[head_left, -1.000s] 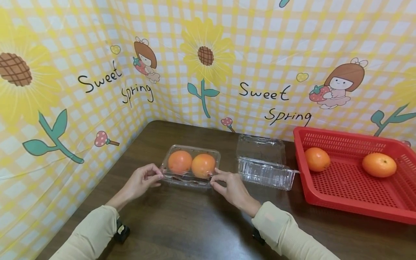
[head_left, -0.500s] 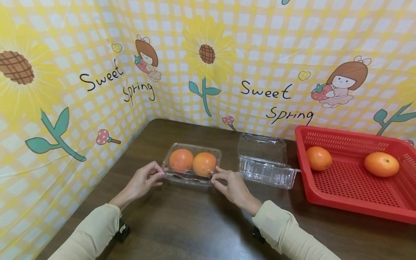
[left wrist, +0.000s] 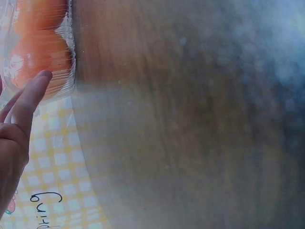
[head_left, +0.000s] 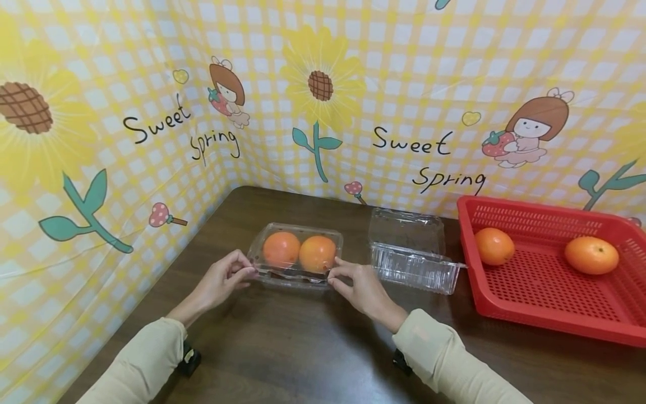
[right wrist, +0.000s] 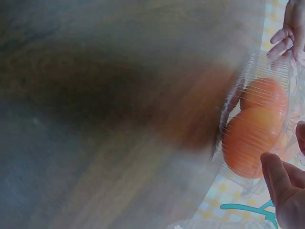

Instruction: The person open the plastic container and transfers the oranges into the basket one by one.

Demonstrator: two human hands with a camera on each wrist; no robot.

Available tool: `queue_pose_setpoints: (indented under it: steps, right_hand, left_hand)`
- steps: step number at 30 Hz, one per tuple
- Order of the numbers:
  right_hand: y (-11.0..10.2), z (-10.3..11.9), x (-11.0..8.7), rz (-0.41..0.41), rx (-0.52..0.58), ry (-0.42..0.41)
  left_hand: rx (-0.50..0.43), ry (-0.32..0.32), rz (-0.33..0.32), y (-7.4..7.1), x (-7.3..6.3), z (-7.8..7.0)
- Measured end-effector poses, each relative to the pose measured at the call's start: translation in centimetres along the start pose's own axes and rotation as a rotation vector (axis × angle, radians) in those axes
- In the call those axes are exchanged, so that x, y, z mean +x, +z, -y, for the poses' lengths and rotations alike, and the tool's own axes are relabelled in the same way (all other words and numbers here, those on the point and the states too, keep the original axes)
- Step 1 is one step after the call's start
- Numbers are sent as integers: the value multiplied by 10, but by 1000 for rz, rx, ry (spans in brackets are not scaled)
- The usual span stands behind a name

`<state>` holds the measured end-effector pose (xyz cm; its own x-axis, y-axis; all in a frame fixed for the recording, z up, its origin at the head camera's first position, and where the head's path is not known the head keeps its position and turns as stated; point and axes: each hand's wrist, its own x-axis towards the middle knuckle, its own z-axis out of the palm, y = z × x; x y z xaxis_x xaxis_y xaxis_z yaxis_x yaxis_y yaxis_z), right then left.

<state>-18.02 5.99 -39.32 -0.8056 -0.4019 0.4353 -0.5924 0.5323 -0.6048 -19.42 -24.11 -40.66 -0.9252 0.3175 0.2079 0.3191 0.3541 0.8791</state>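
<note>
A clear plastic clamshell box (head_left: 295,281) sits on the table with its lid down over two oranges (head_left: 317,253), which lie side by side. At its front left corner my left hand (head_left: 219,283) pinches the lid's edge between thumb and forefinger. My right hand (head_left: 364,292) does the same at the front right corner. Ribbed walls of the box (right wrist: 220,148) appear in the right wrist view, with a fingertip (right wrist: 268,160) against the side. In the left wrist view, an extended finger (left wrist: 35,93) lies along the box's end.
A second clamshell box (head_left: 414,269) stands with its lid up to the right, its corner close against a red plastic basket (head_left: 550,322). The basket holds two more oranges (head_left: 591,256). Behind the brown table (head_left: 303,348) hangs a yellow checked cloth (head_left: 419,67).
Both hands stay at the box's front corners. The lid's front edge shifts slightly at their fingertips; the oranges, the second box and the basket keep their places.
</note>
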Motion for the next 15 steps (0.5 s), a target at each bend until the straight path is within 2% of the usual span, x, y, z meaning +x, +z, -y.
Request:
queue_pose_setpoints:
  steps: [7, 15]
  right_hand:
    - [-3, 0, 0, 4, -4, 5]
    - [-2, 0, -4, -35, -23, 23]
  left_hand:
    - [75, 20, -28, 1, 0, -2]
    - [179, 104, -94, 1, -1, -3]
